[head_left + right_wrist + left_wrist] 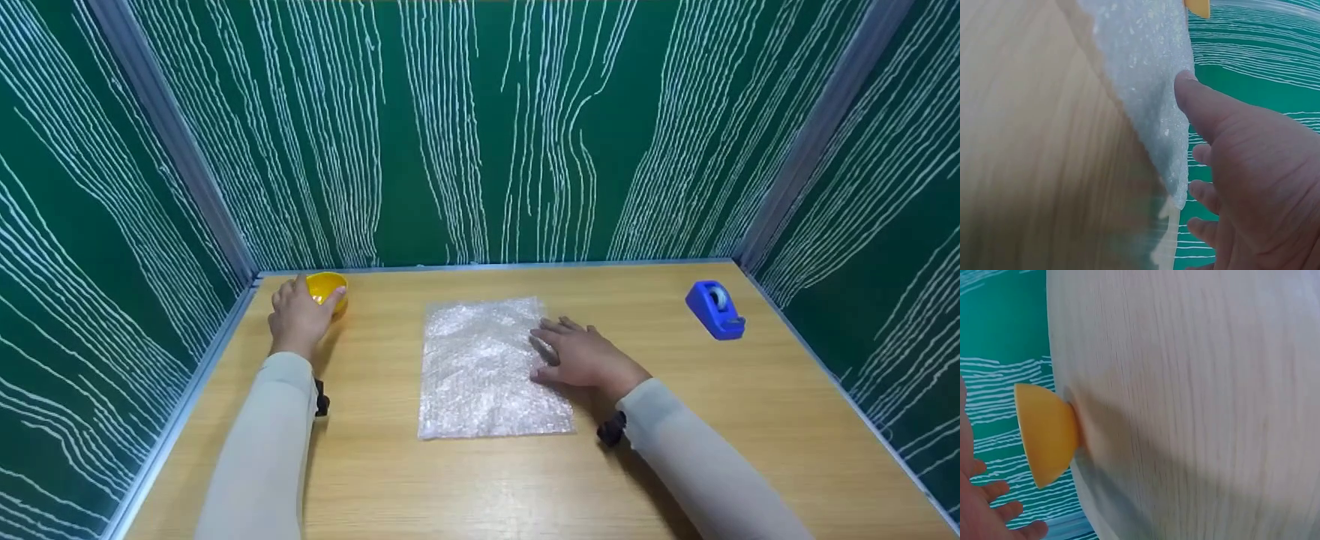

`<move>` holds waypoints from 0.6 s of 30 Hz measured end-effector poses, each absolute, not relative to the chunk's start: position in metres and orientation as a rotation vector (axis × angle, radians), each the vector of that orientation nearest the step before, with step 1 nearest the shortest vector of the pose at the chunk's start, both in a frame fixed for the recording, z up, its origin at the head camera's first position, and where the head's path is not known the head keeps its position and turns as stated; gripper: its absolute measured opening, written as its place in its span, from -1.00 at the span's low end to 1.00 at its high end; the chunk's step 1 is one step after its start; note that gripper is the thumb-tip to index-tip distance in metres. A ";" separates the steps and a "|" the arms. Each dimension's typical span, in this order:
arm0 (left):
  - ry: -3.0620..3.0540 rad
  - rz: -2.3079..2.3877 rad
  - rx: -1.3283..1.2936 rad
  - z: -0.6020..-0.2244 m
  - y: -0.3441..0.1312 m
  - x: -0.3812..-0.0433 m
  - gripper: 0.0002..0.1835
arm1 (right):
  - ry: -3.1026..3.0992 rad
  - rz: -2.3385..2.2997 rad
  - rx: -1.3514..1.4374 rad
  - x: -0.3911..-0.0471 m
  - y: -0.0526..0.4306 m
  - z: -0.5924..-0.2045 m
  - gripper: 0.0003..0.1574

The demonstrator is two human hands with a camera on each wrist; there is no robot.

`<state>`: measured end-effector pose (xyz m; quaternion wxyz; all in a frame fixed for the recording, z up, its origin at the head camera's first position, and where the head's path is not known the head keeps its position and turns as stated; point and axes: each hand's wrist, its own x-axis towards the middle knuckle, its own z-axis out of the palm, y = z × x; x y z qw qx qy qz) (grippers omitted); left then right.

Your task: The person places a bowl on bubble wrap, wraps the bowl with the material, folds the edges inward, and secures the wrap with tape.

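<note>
A yellow bowl (340,306) stands upright near the table's back left corner. My left hand (298,315) is right at it, overlapping its near left side in the head view, with the thumb by the right rim. From the left wrist, a gap shows between the spread fingers and the bowl (1047,433). A sheet of clear bubble wrap (484,375) lies flat in the middle of the table. Over its right edge, my right hand (589,360) is spread with nothing in its grasp. The bubble wrap (1143,73) is beside the thumb in the right wrist view.
At the back right of the wooden table (390,487) sits a blue tape dispenser (712,311) with a roll in it. Green walls (630,135) with white wavy lines close off the back and both sides.
</note>
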<state>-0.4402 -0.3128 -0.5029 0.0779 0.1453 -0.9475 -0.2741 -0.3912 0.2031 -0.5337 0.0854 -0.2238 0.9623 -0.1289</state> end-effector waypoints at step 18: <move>-2.787 -1.043 0.562 -0.495 -0.298 -0.434 0.34 | 2.815 -0.341 -0.610 -0.388 0.200 -0.535 0.19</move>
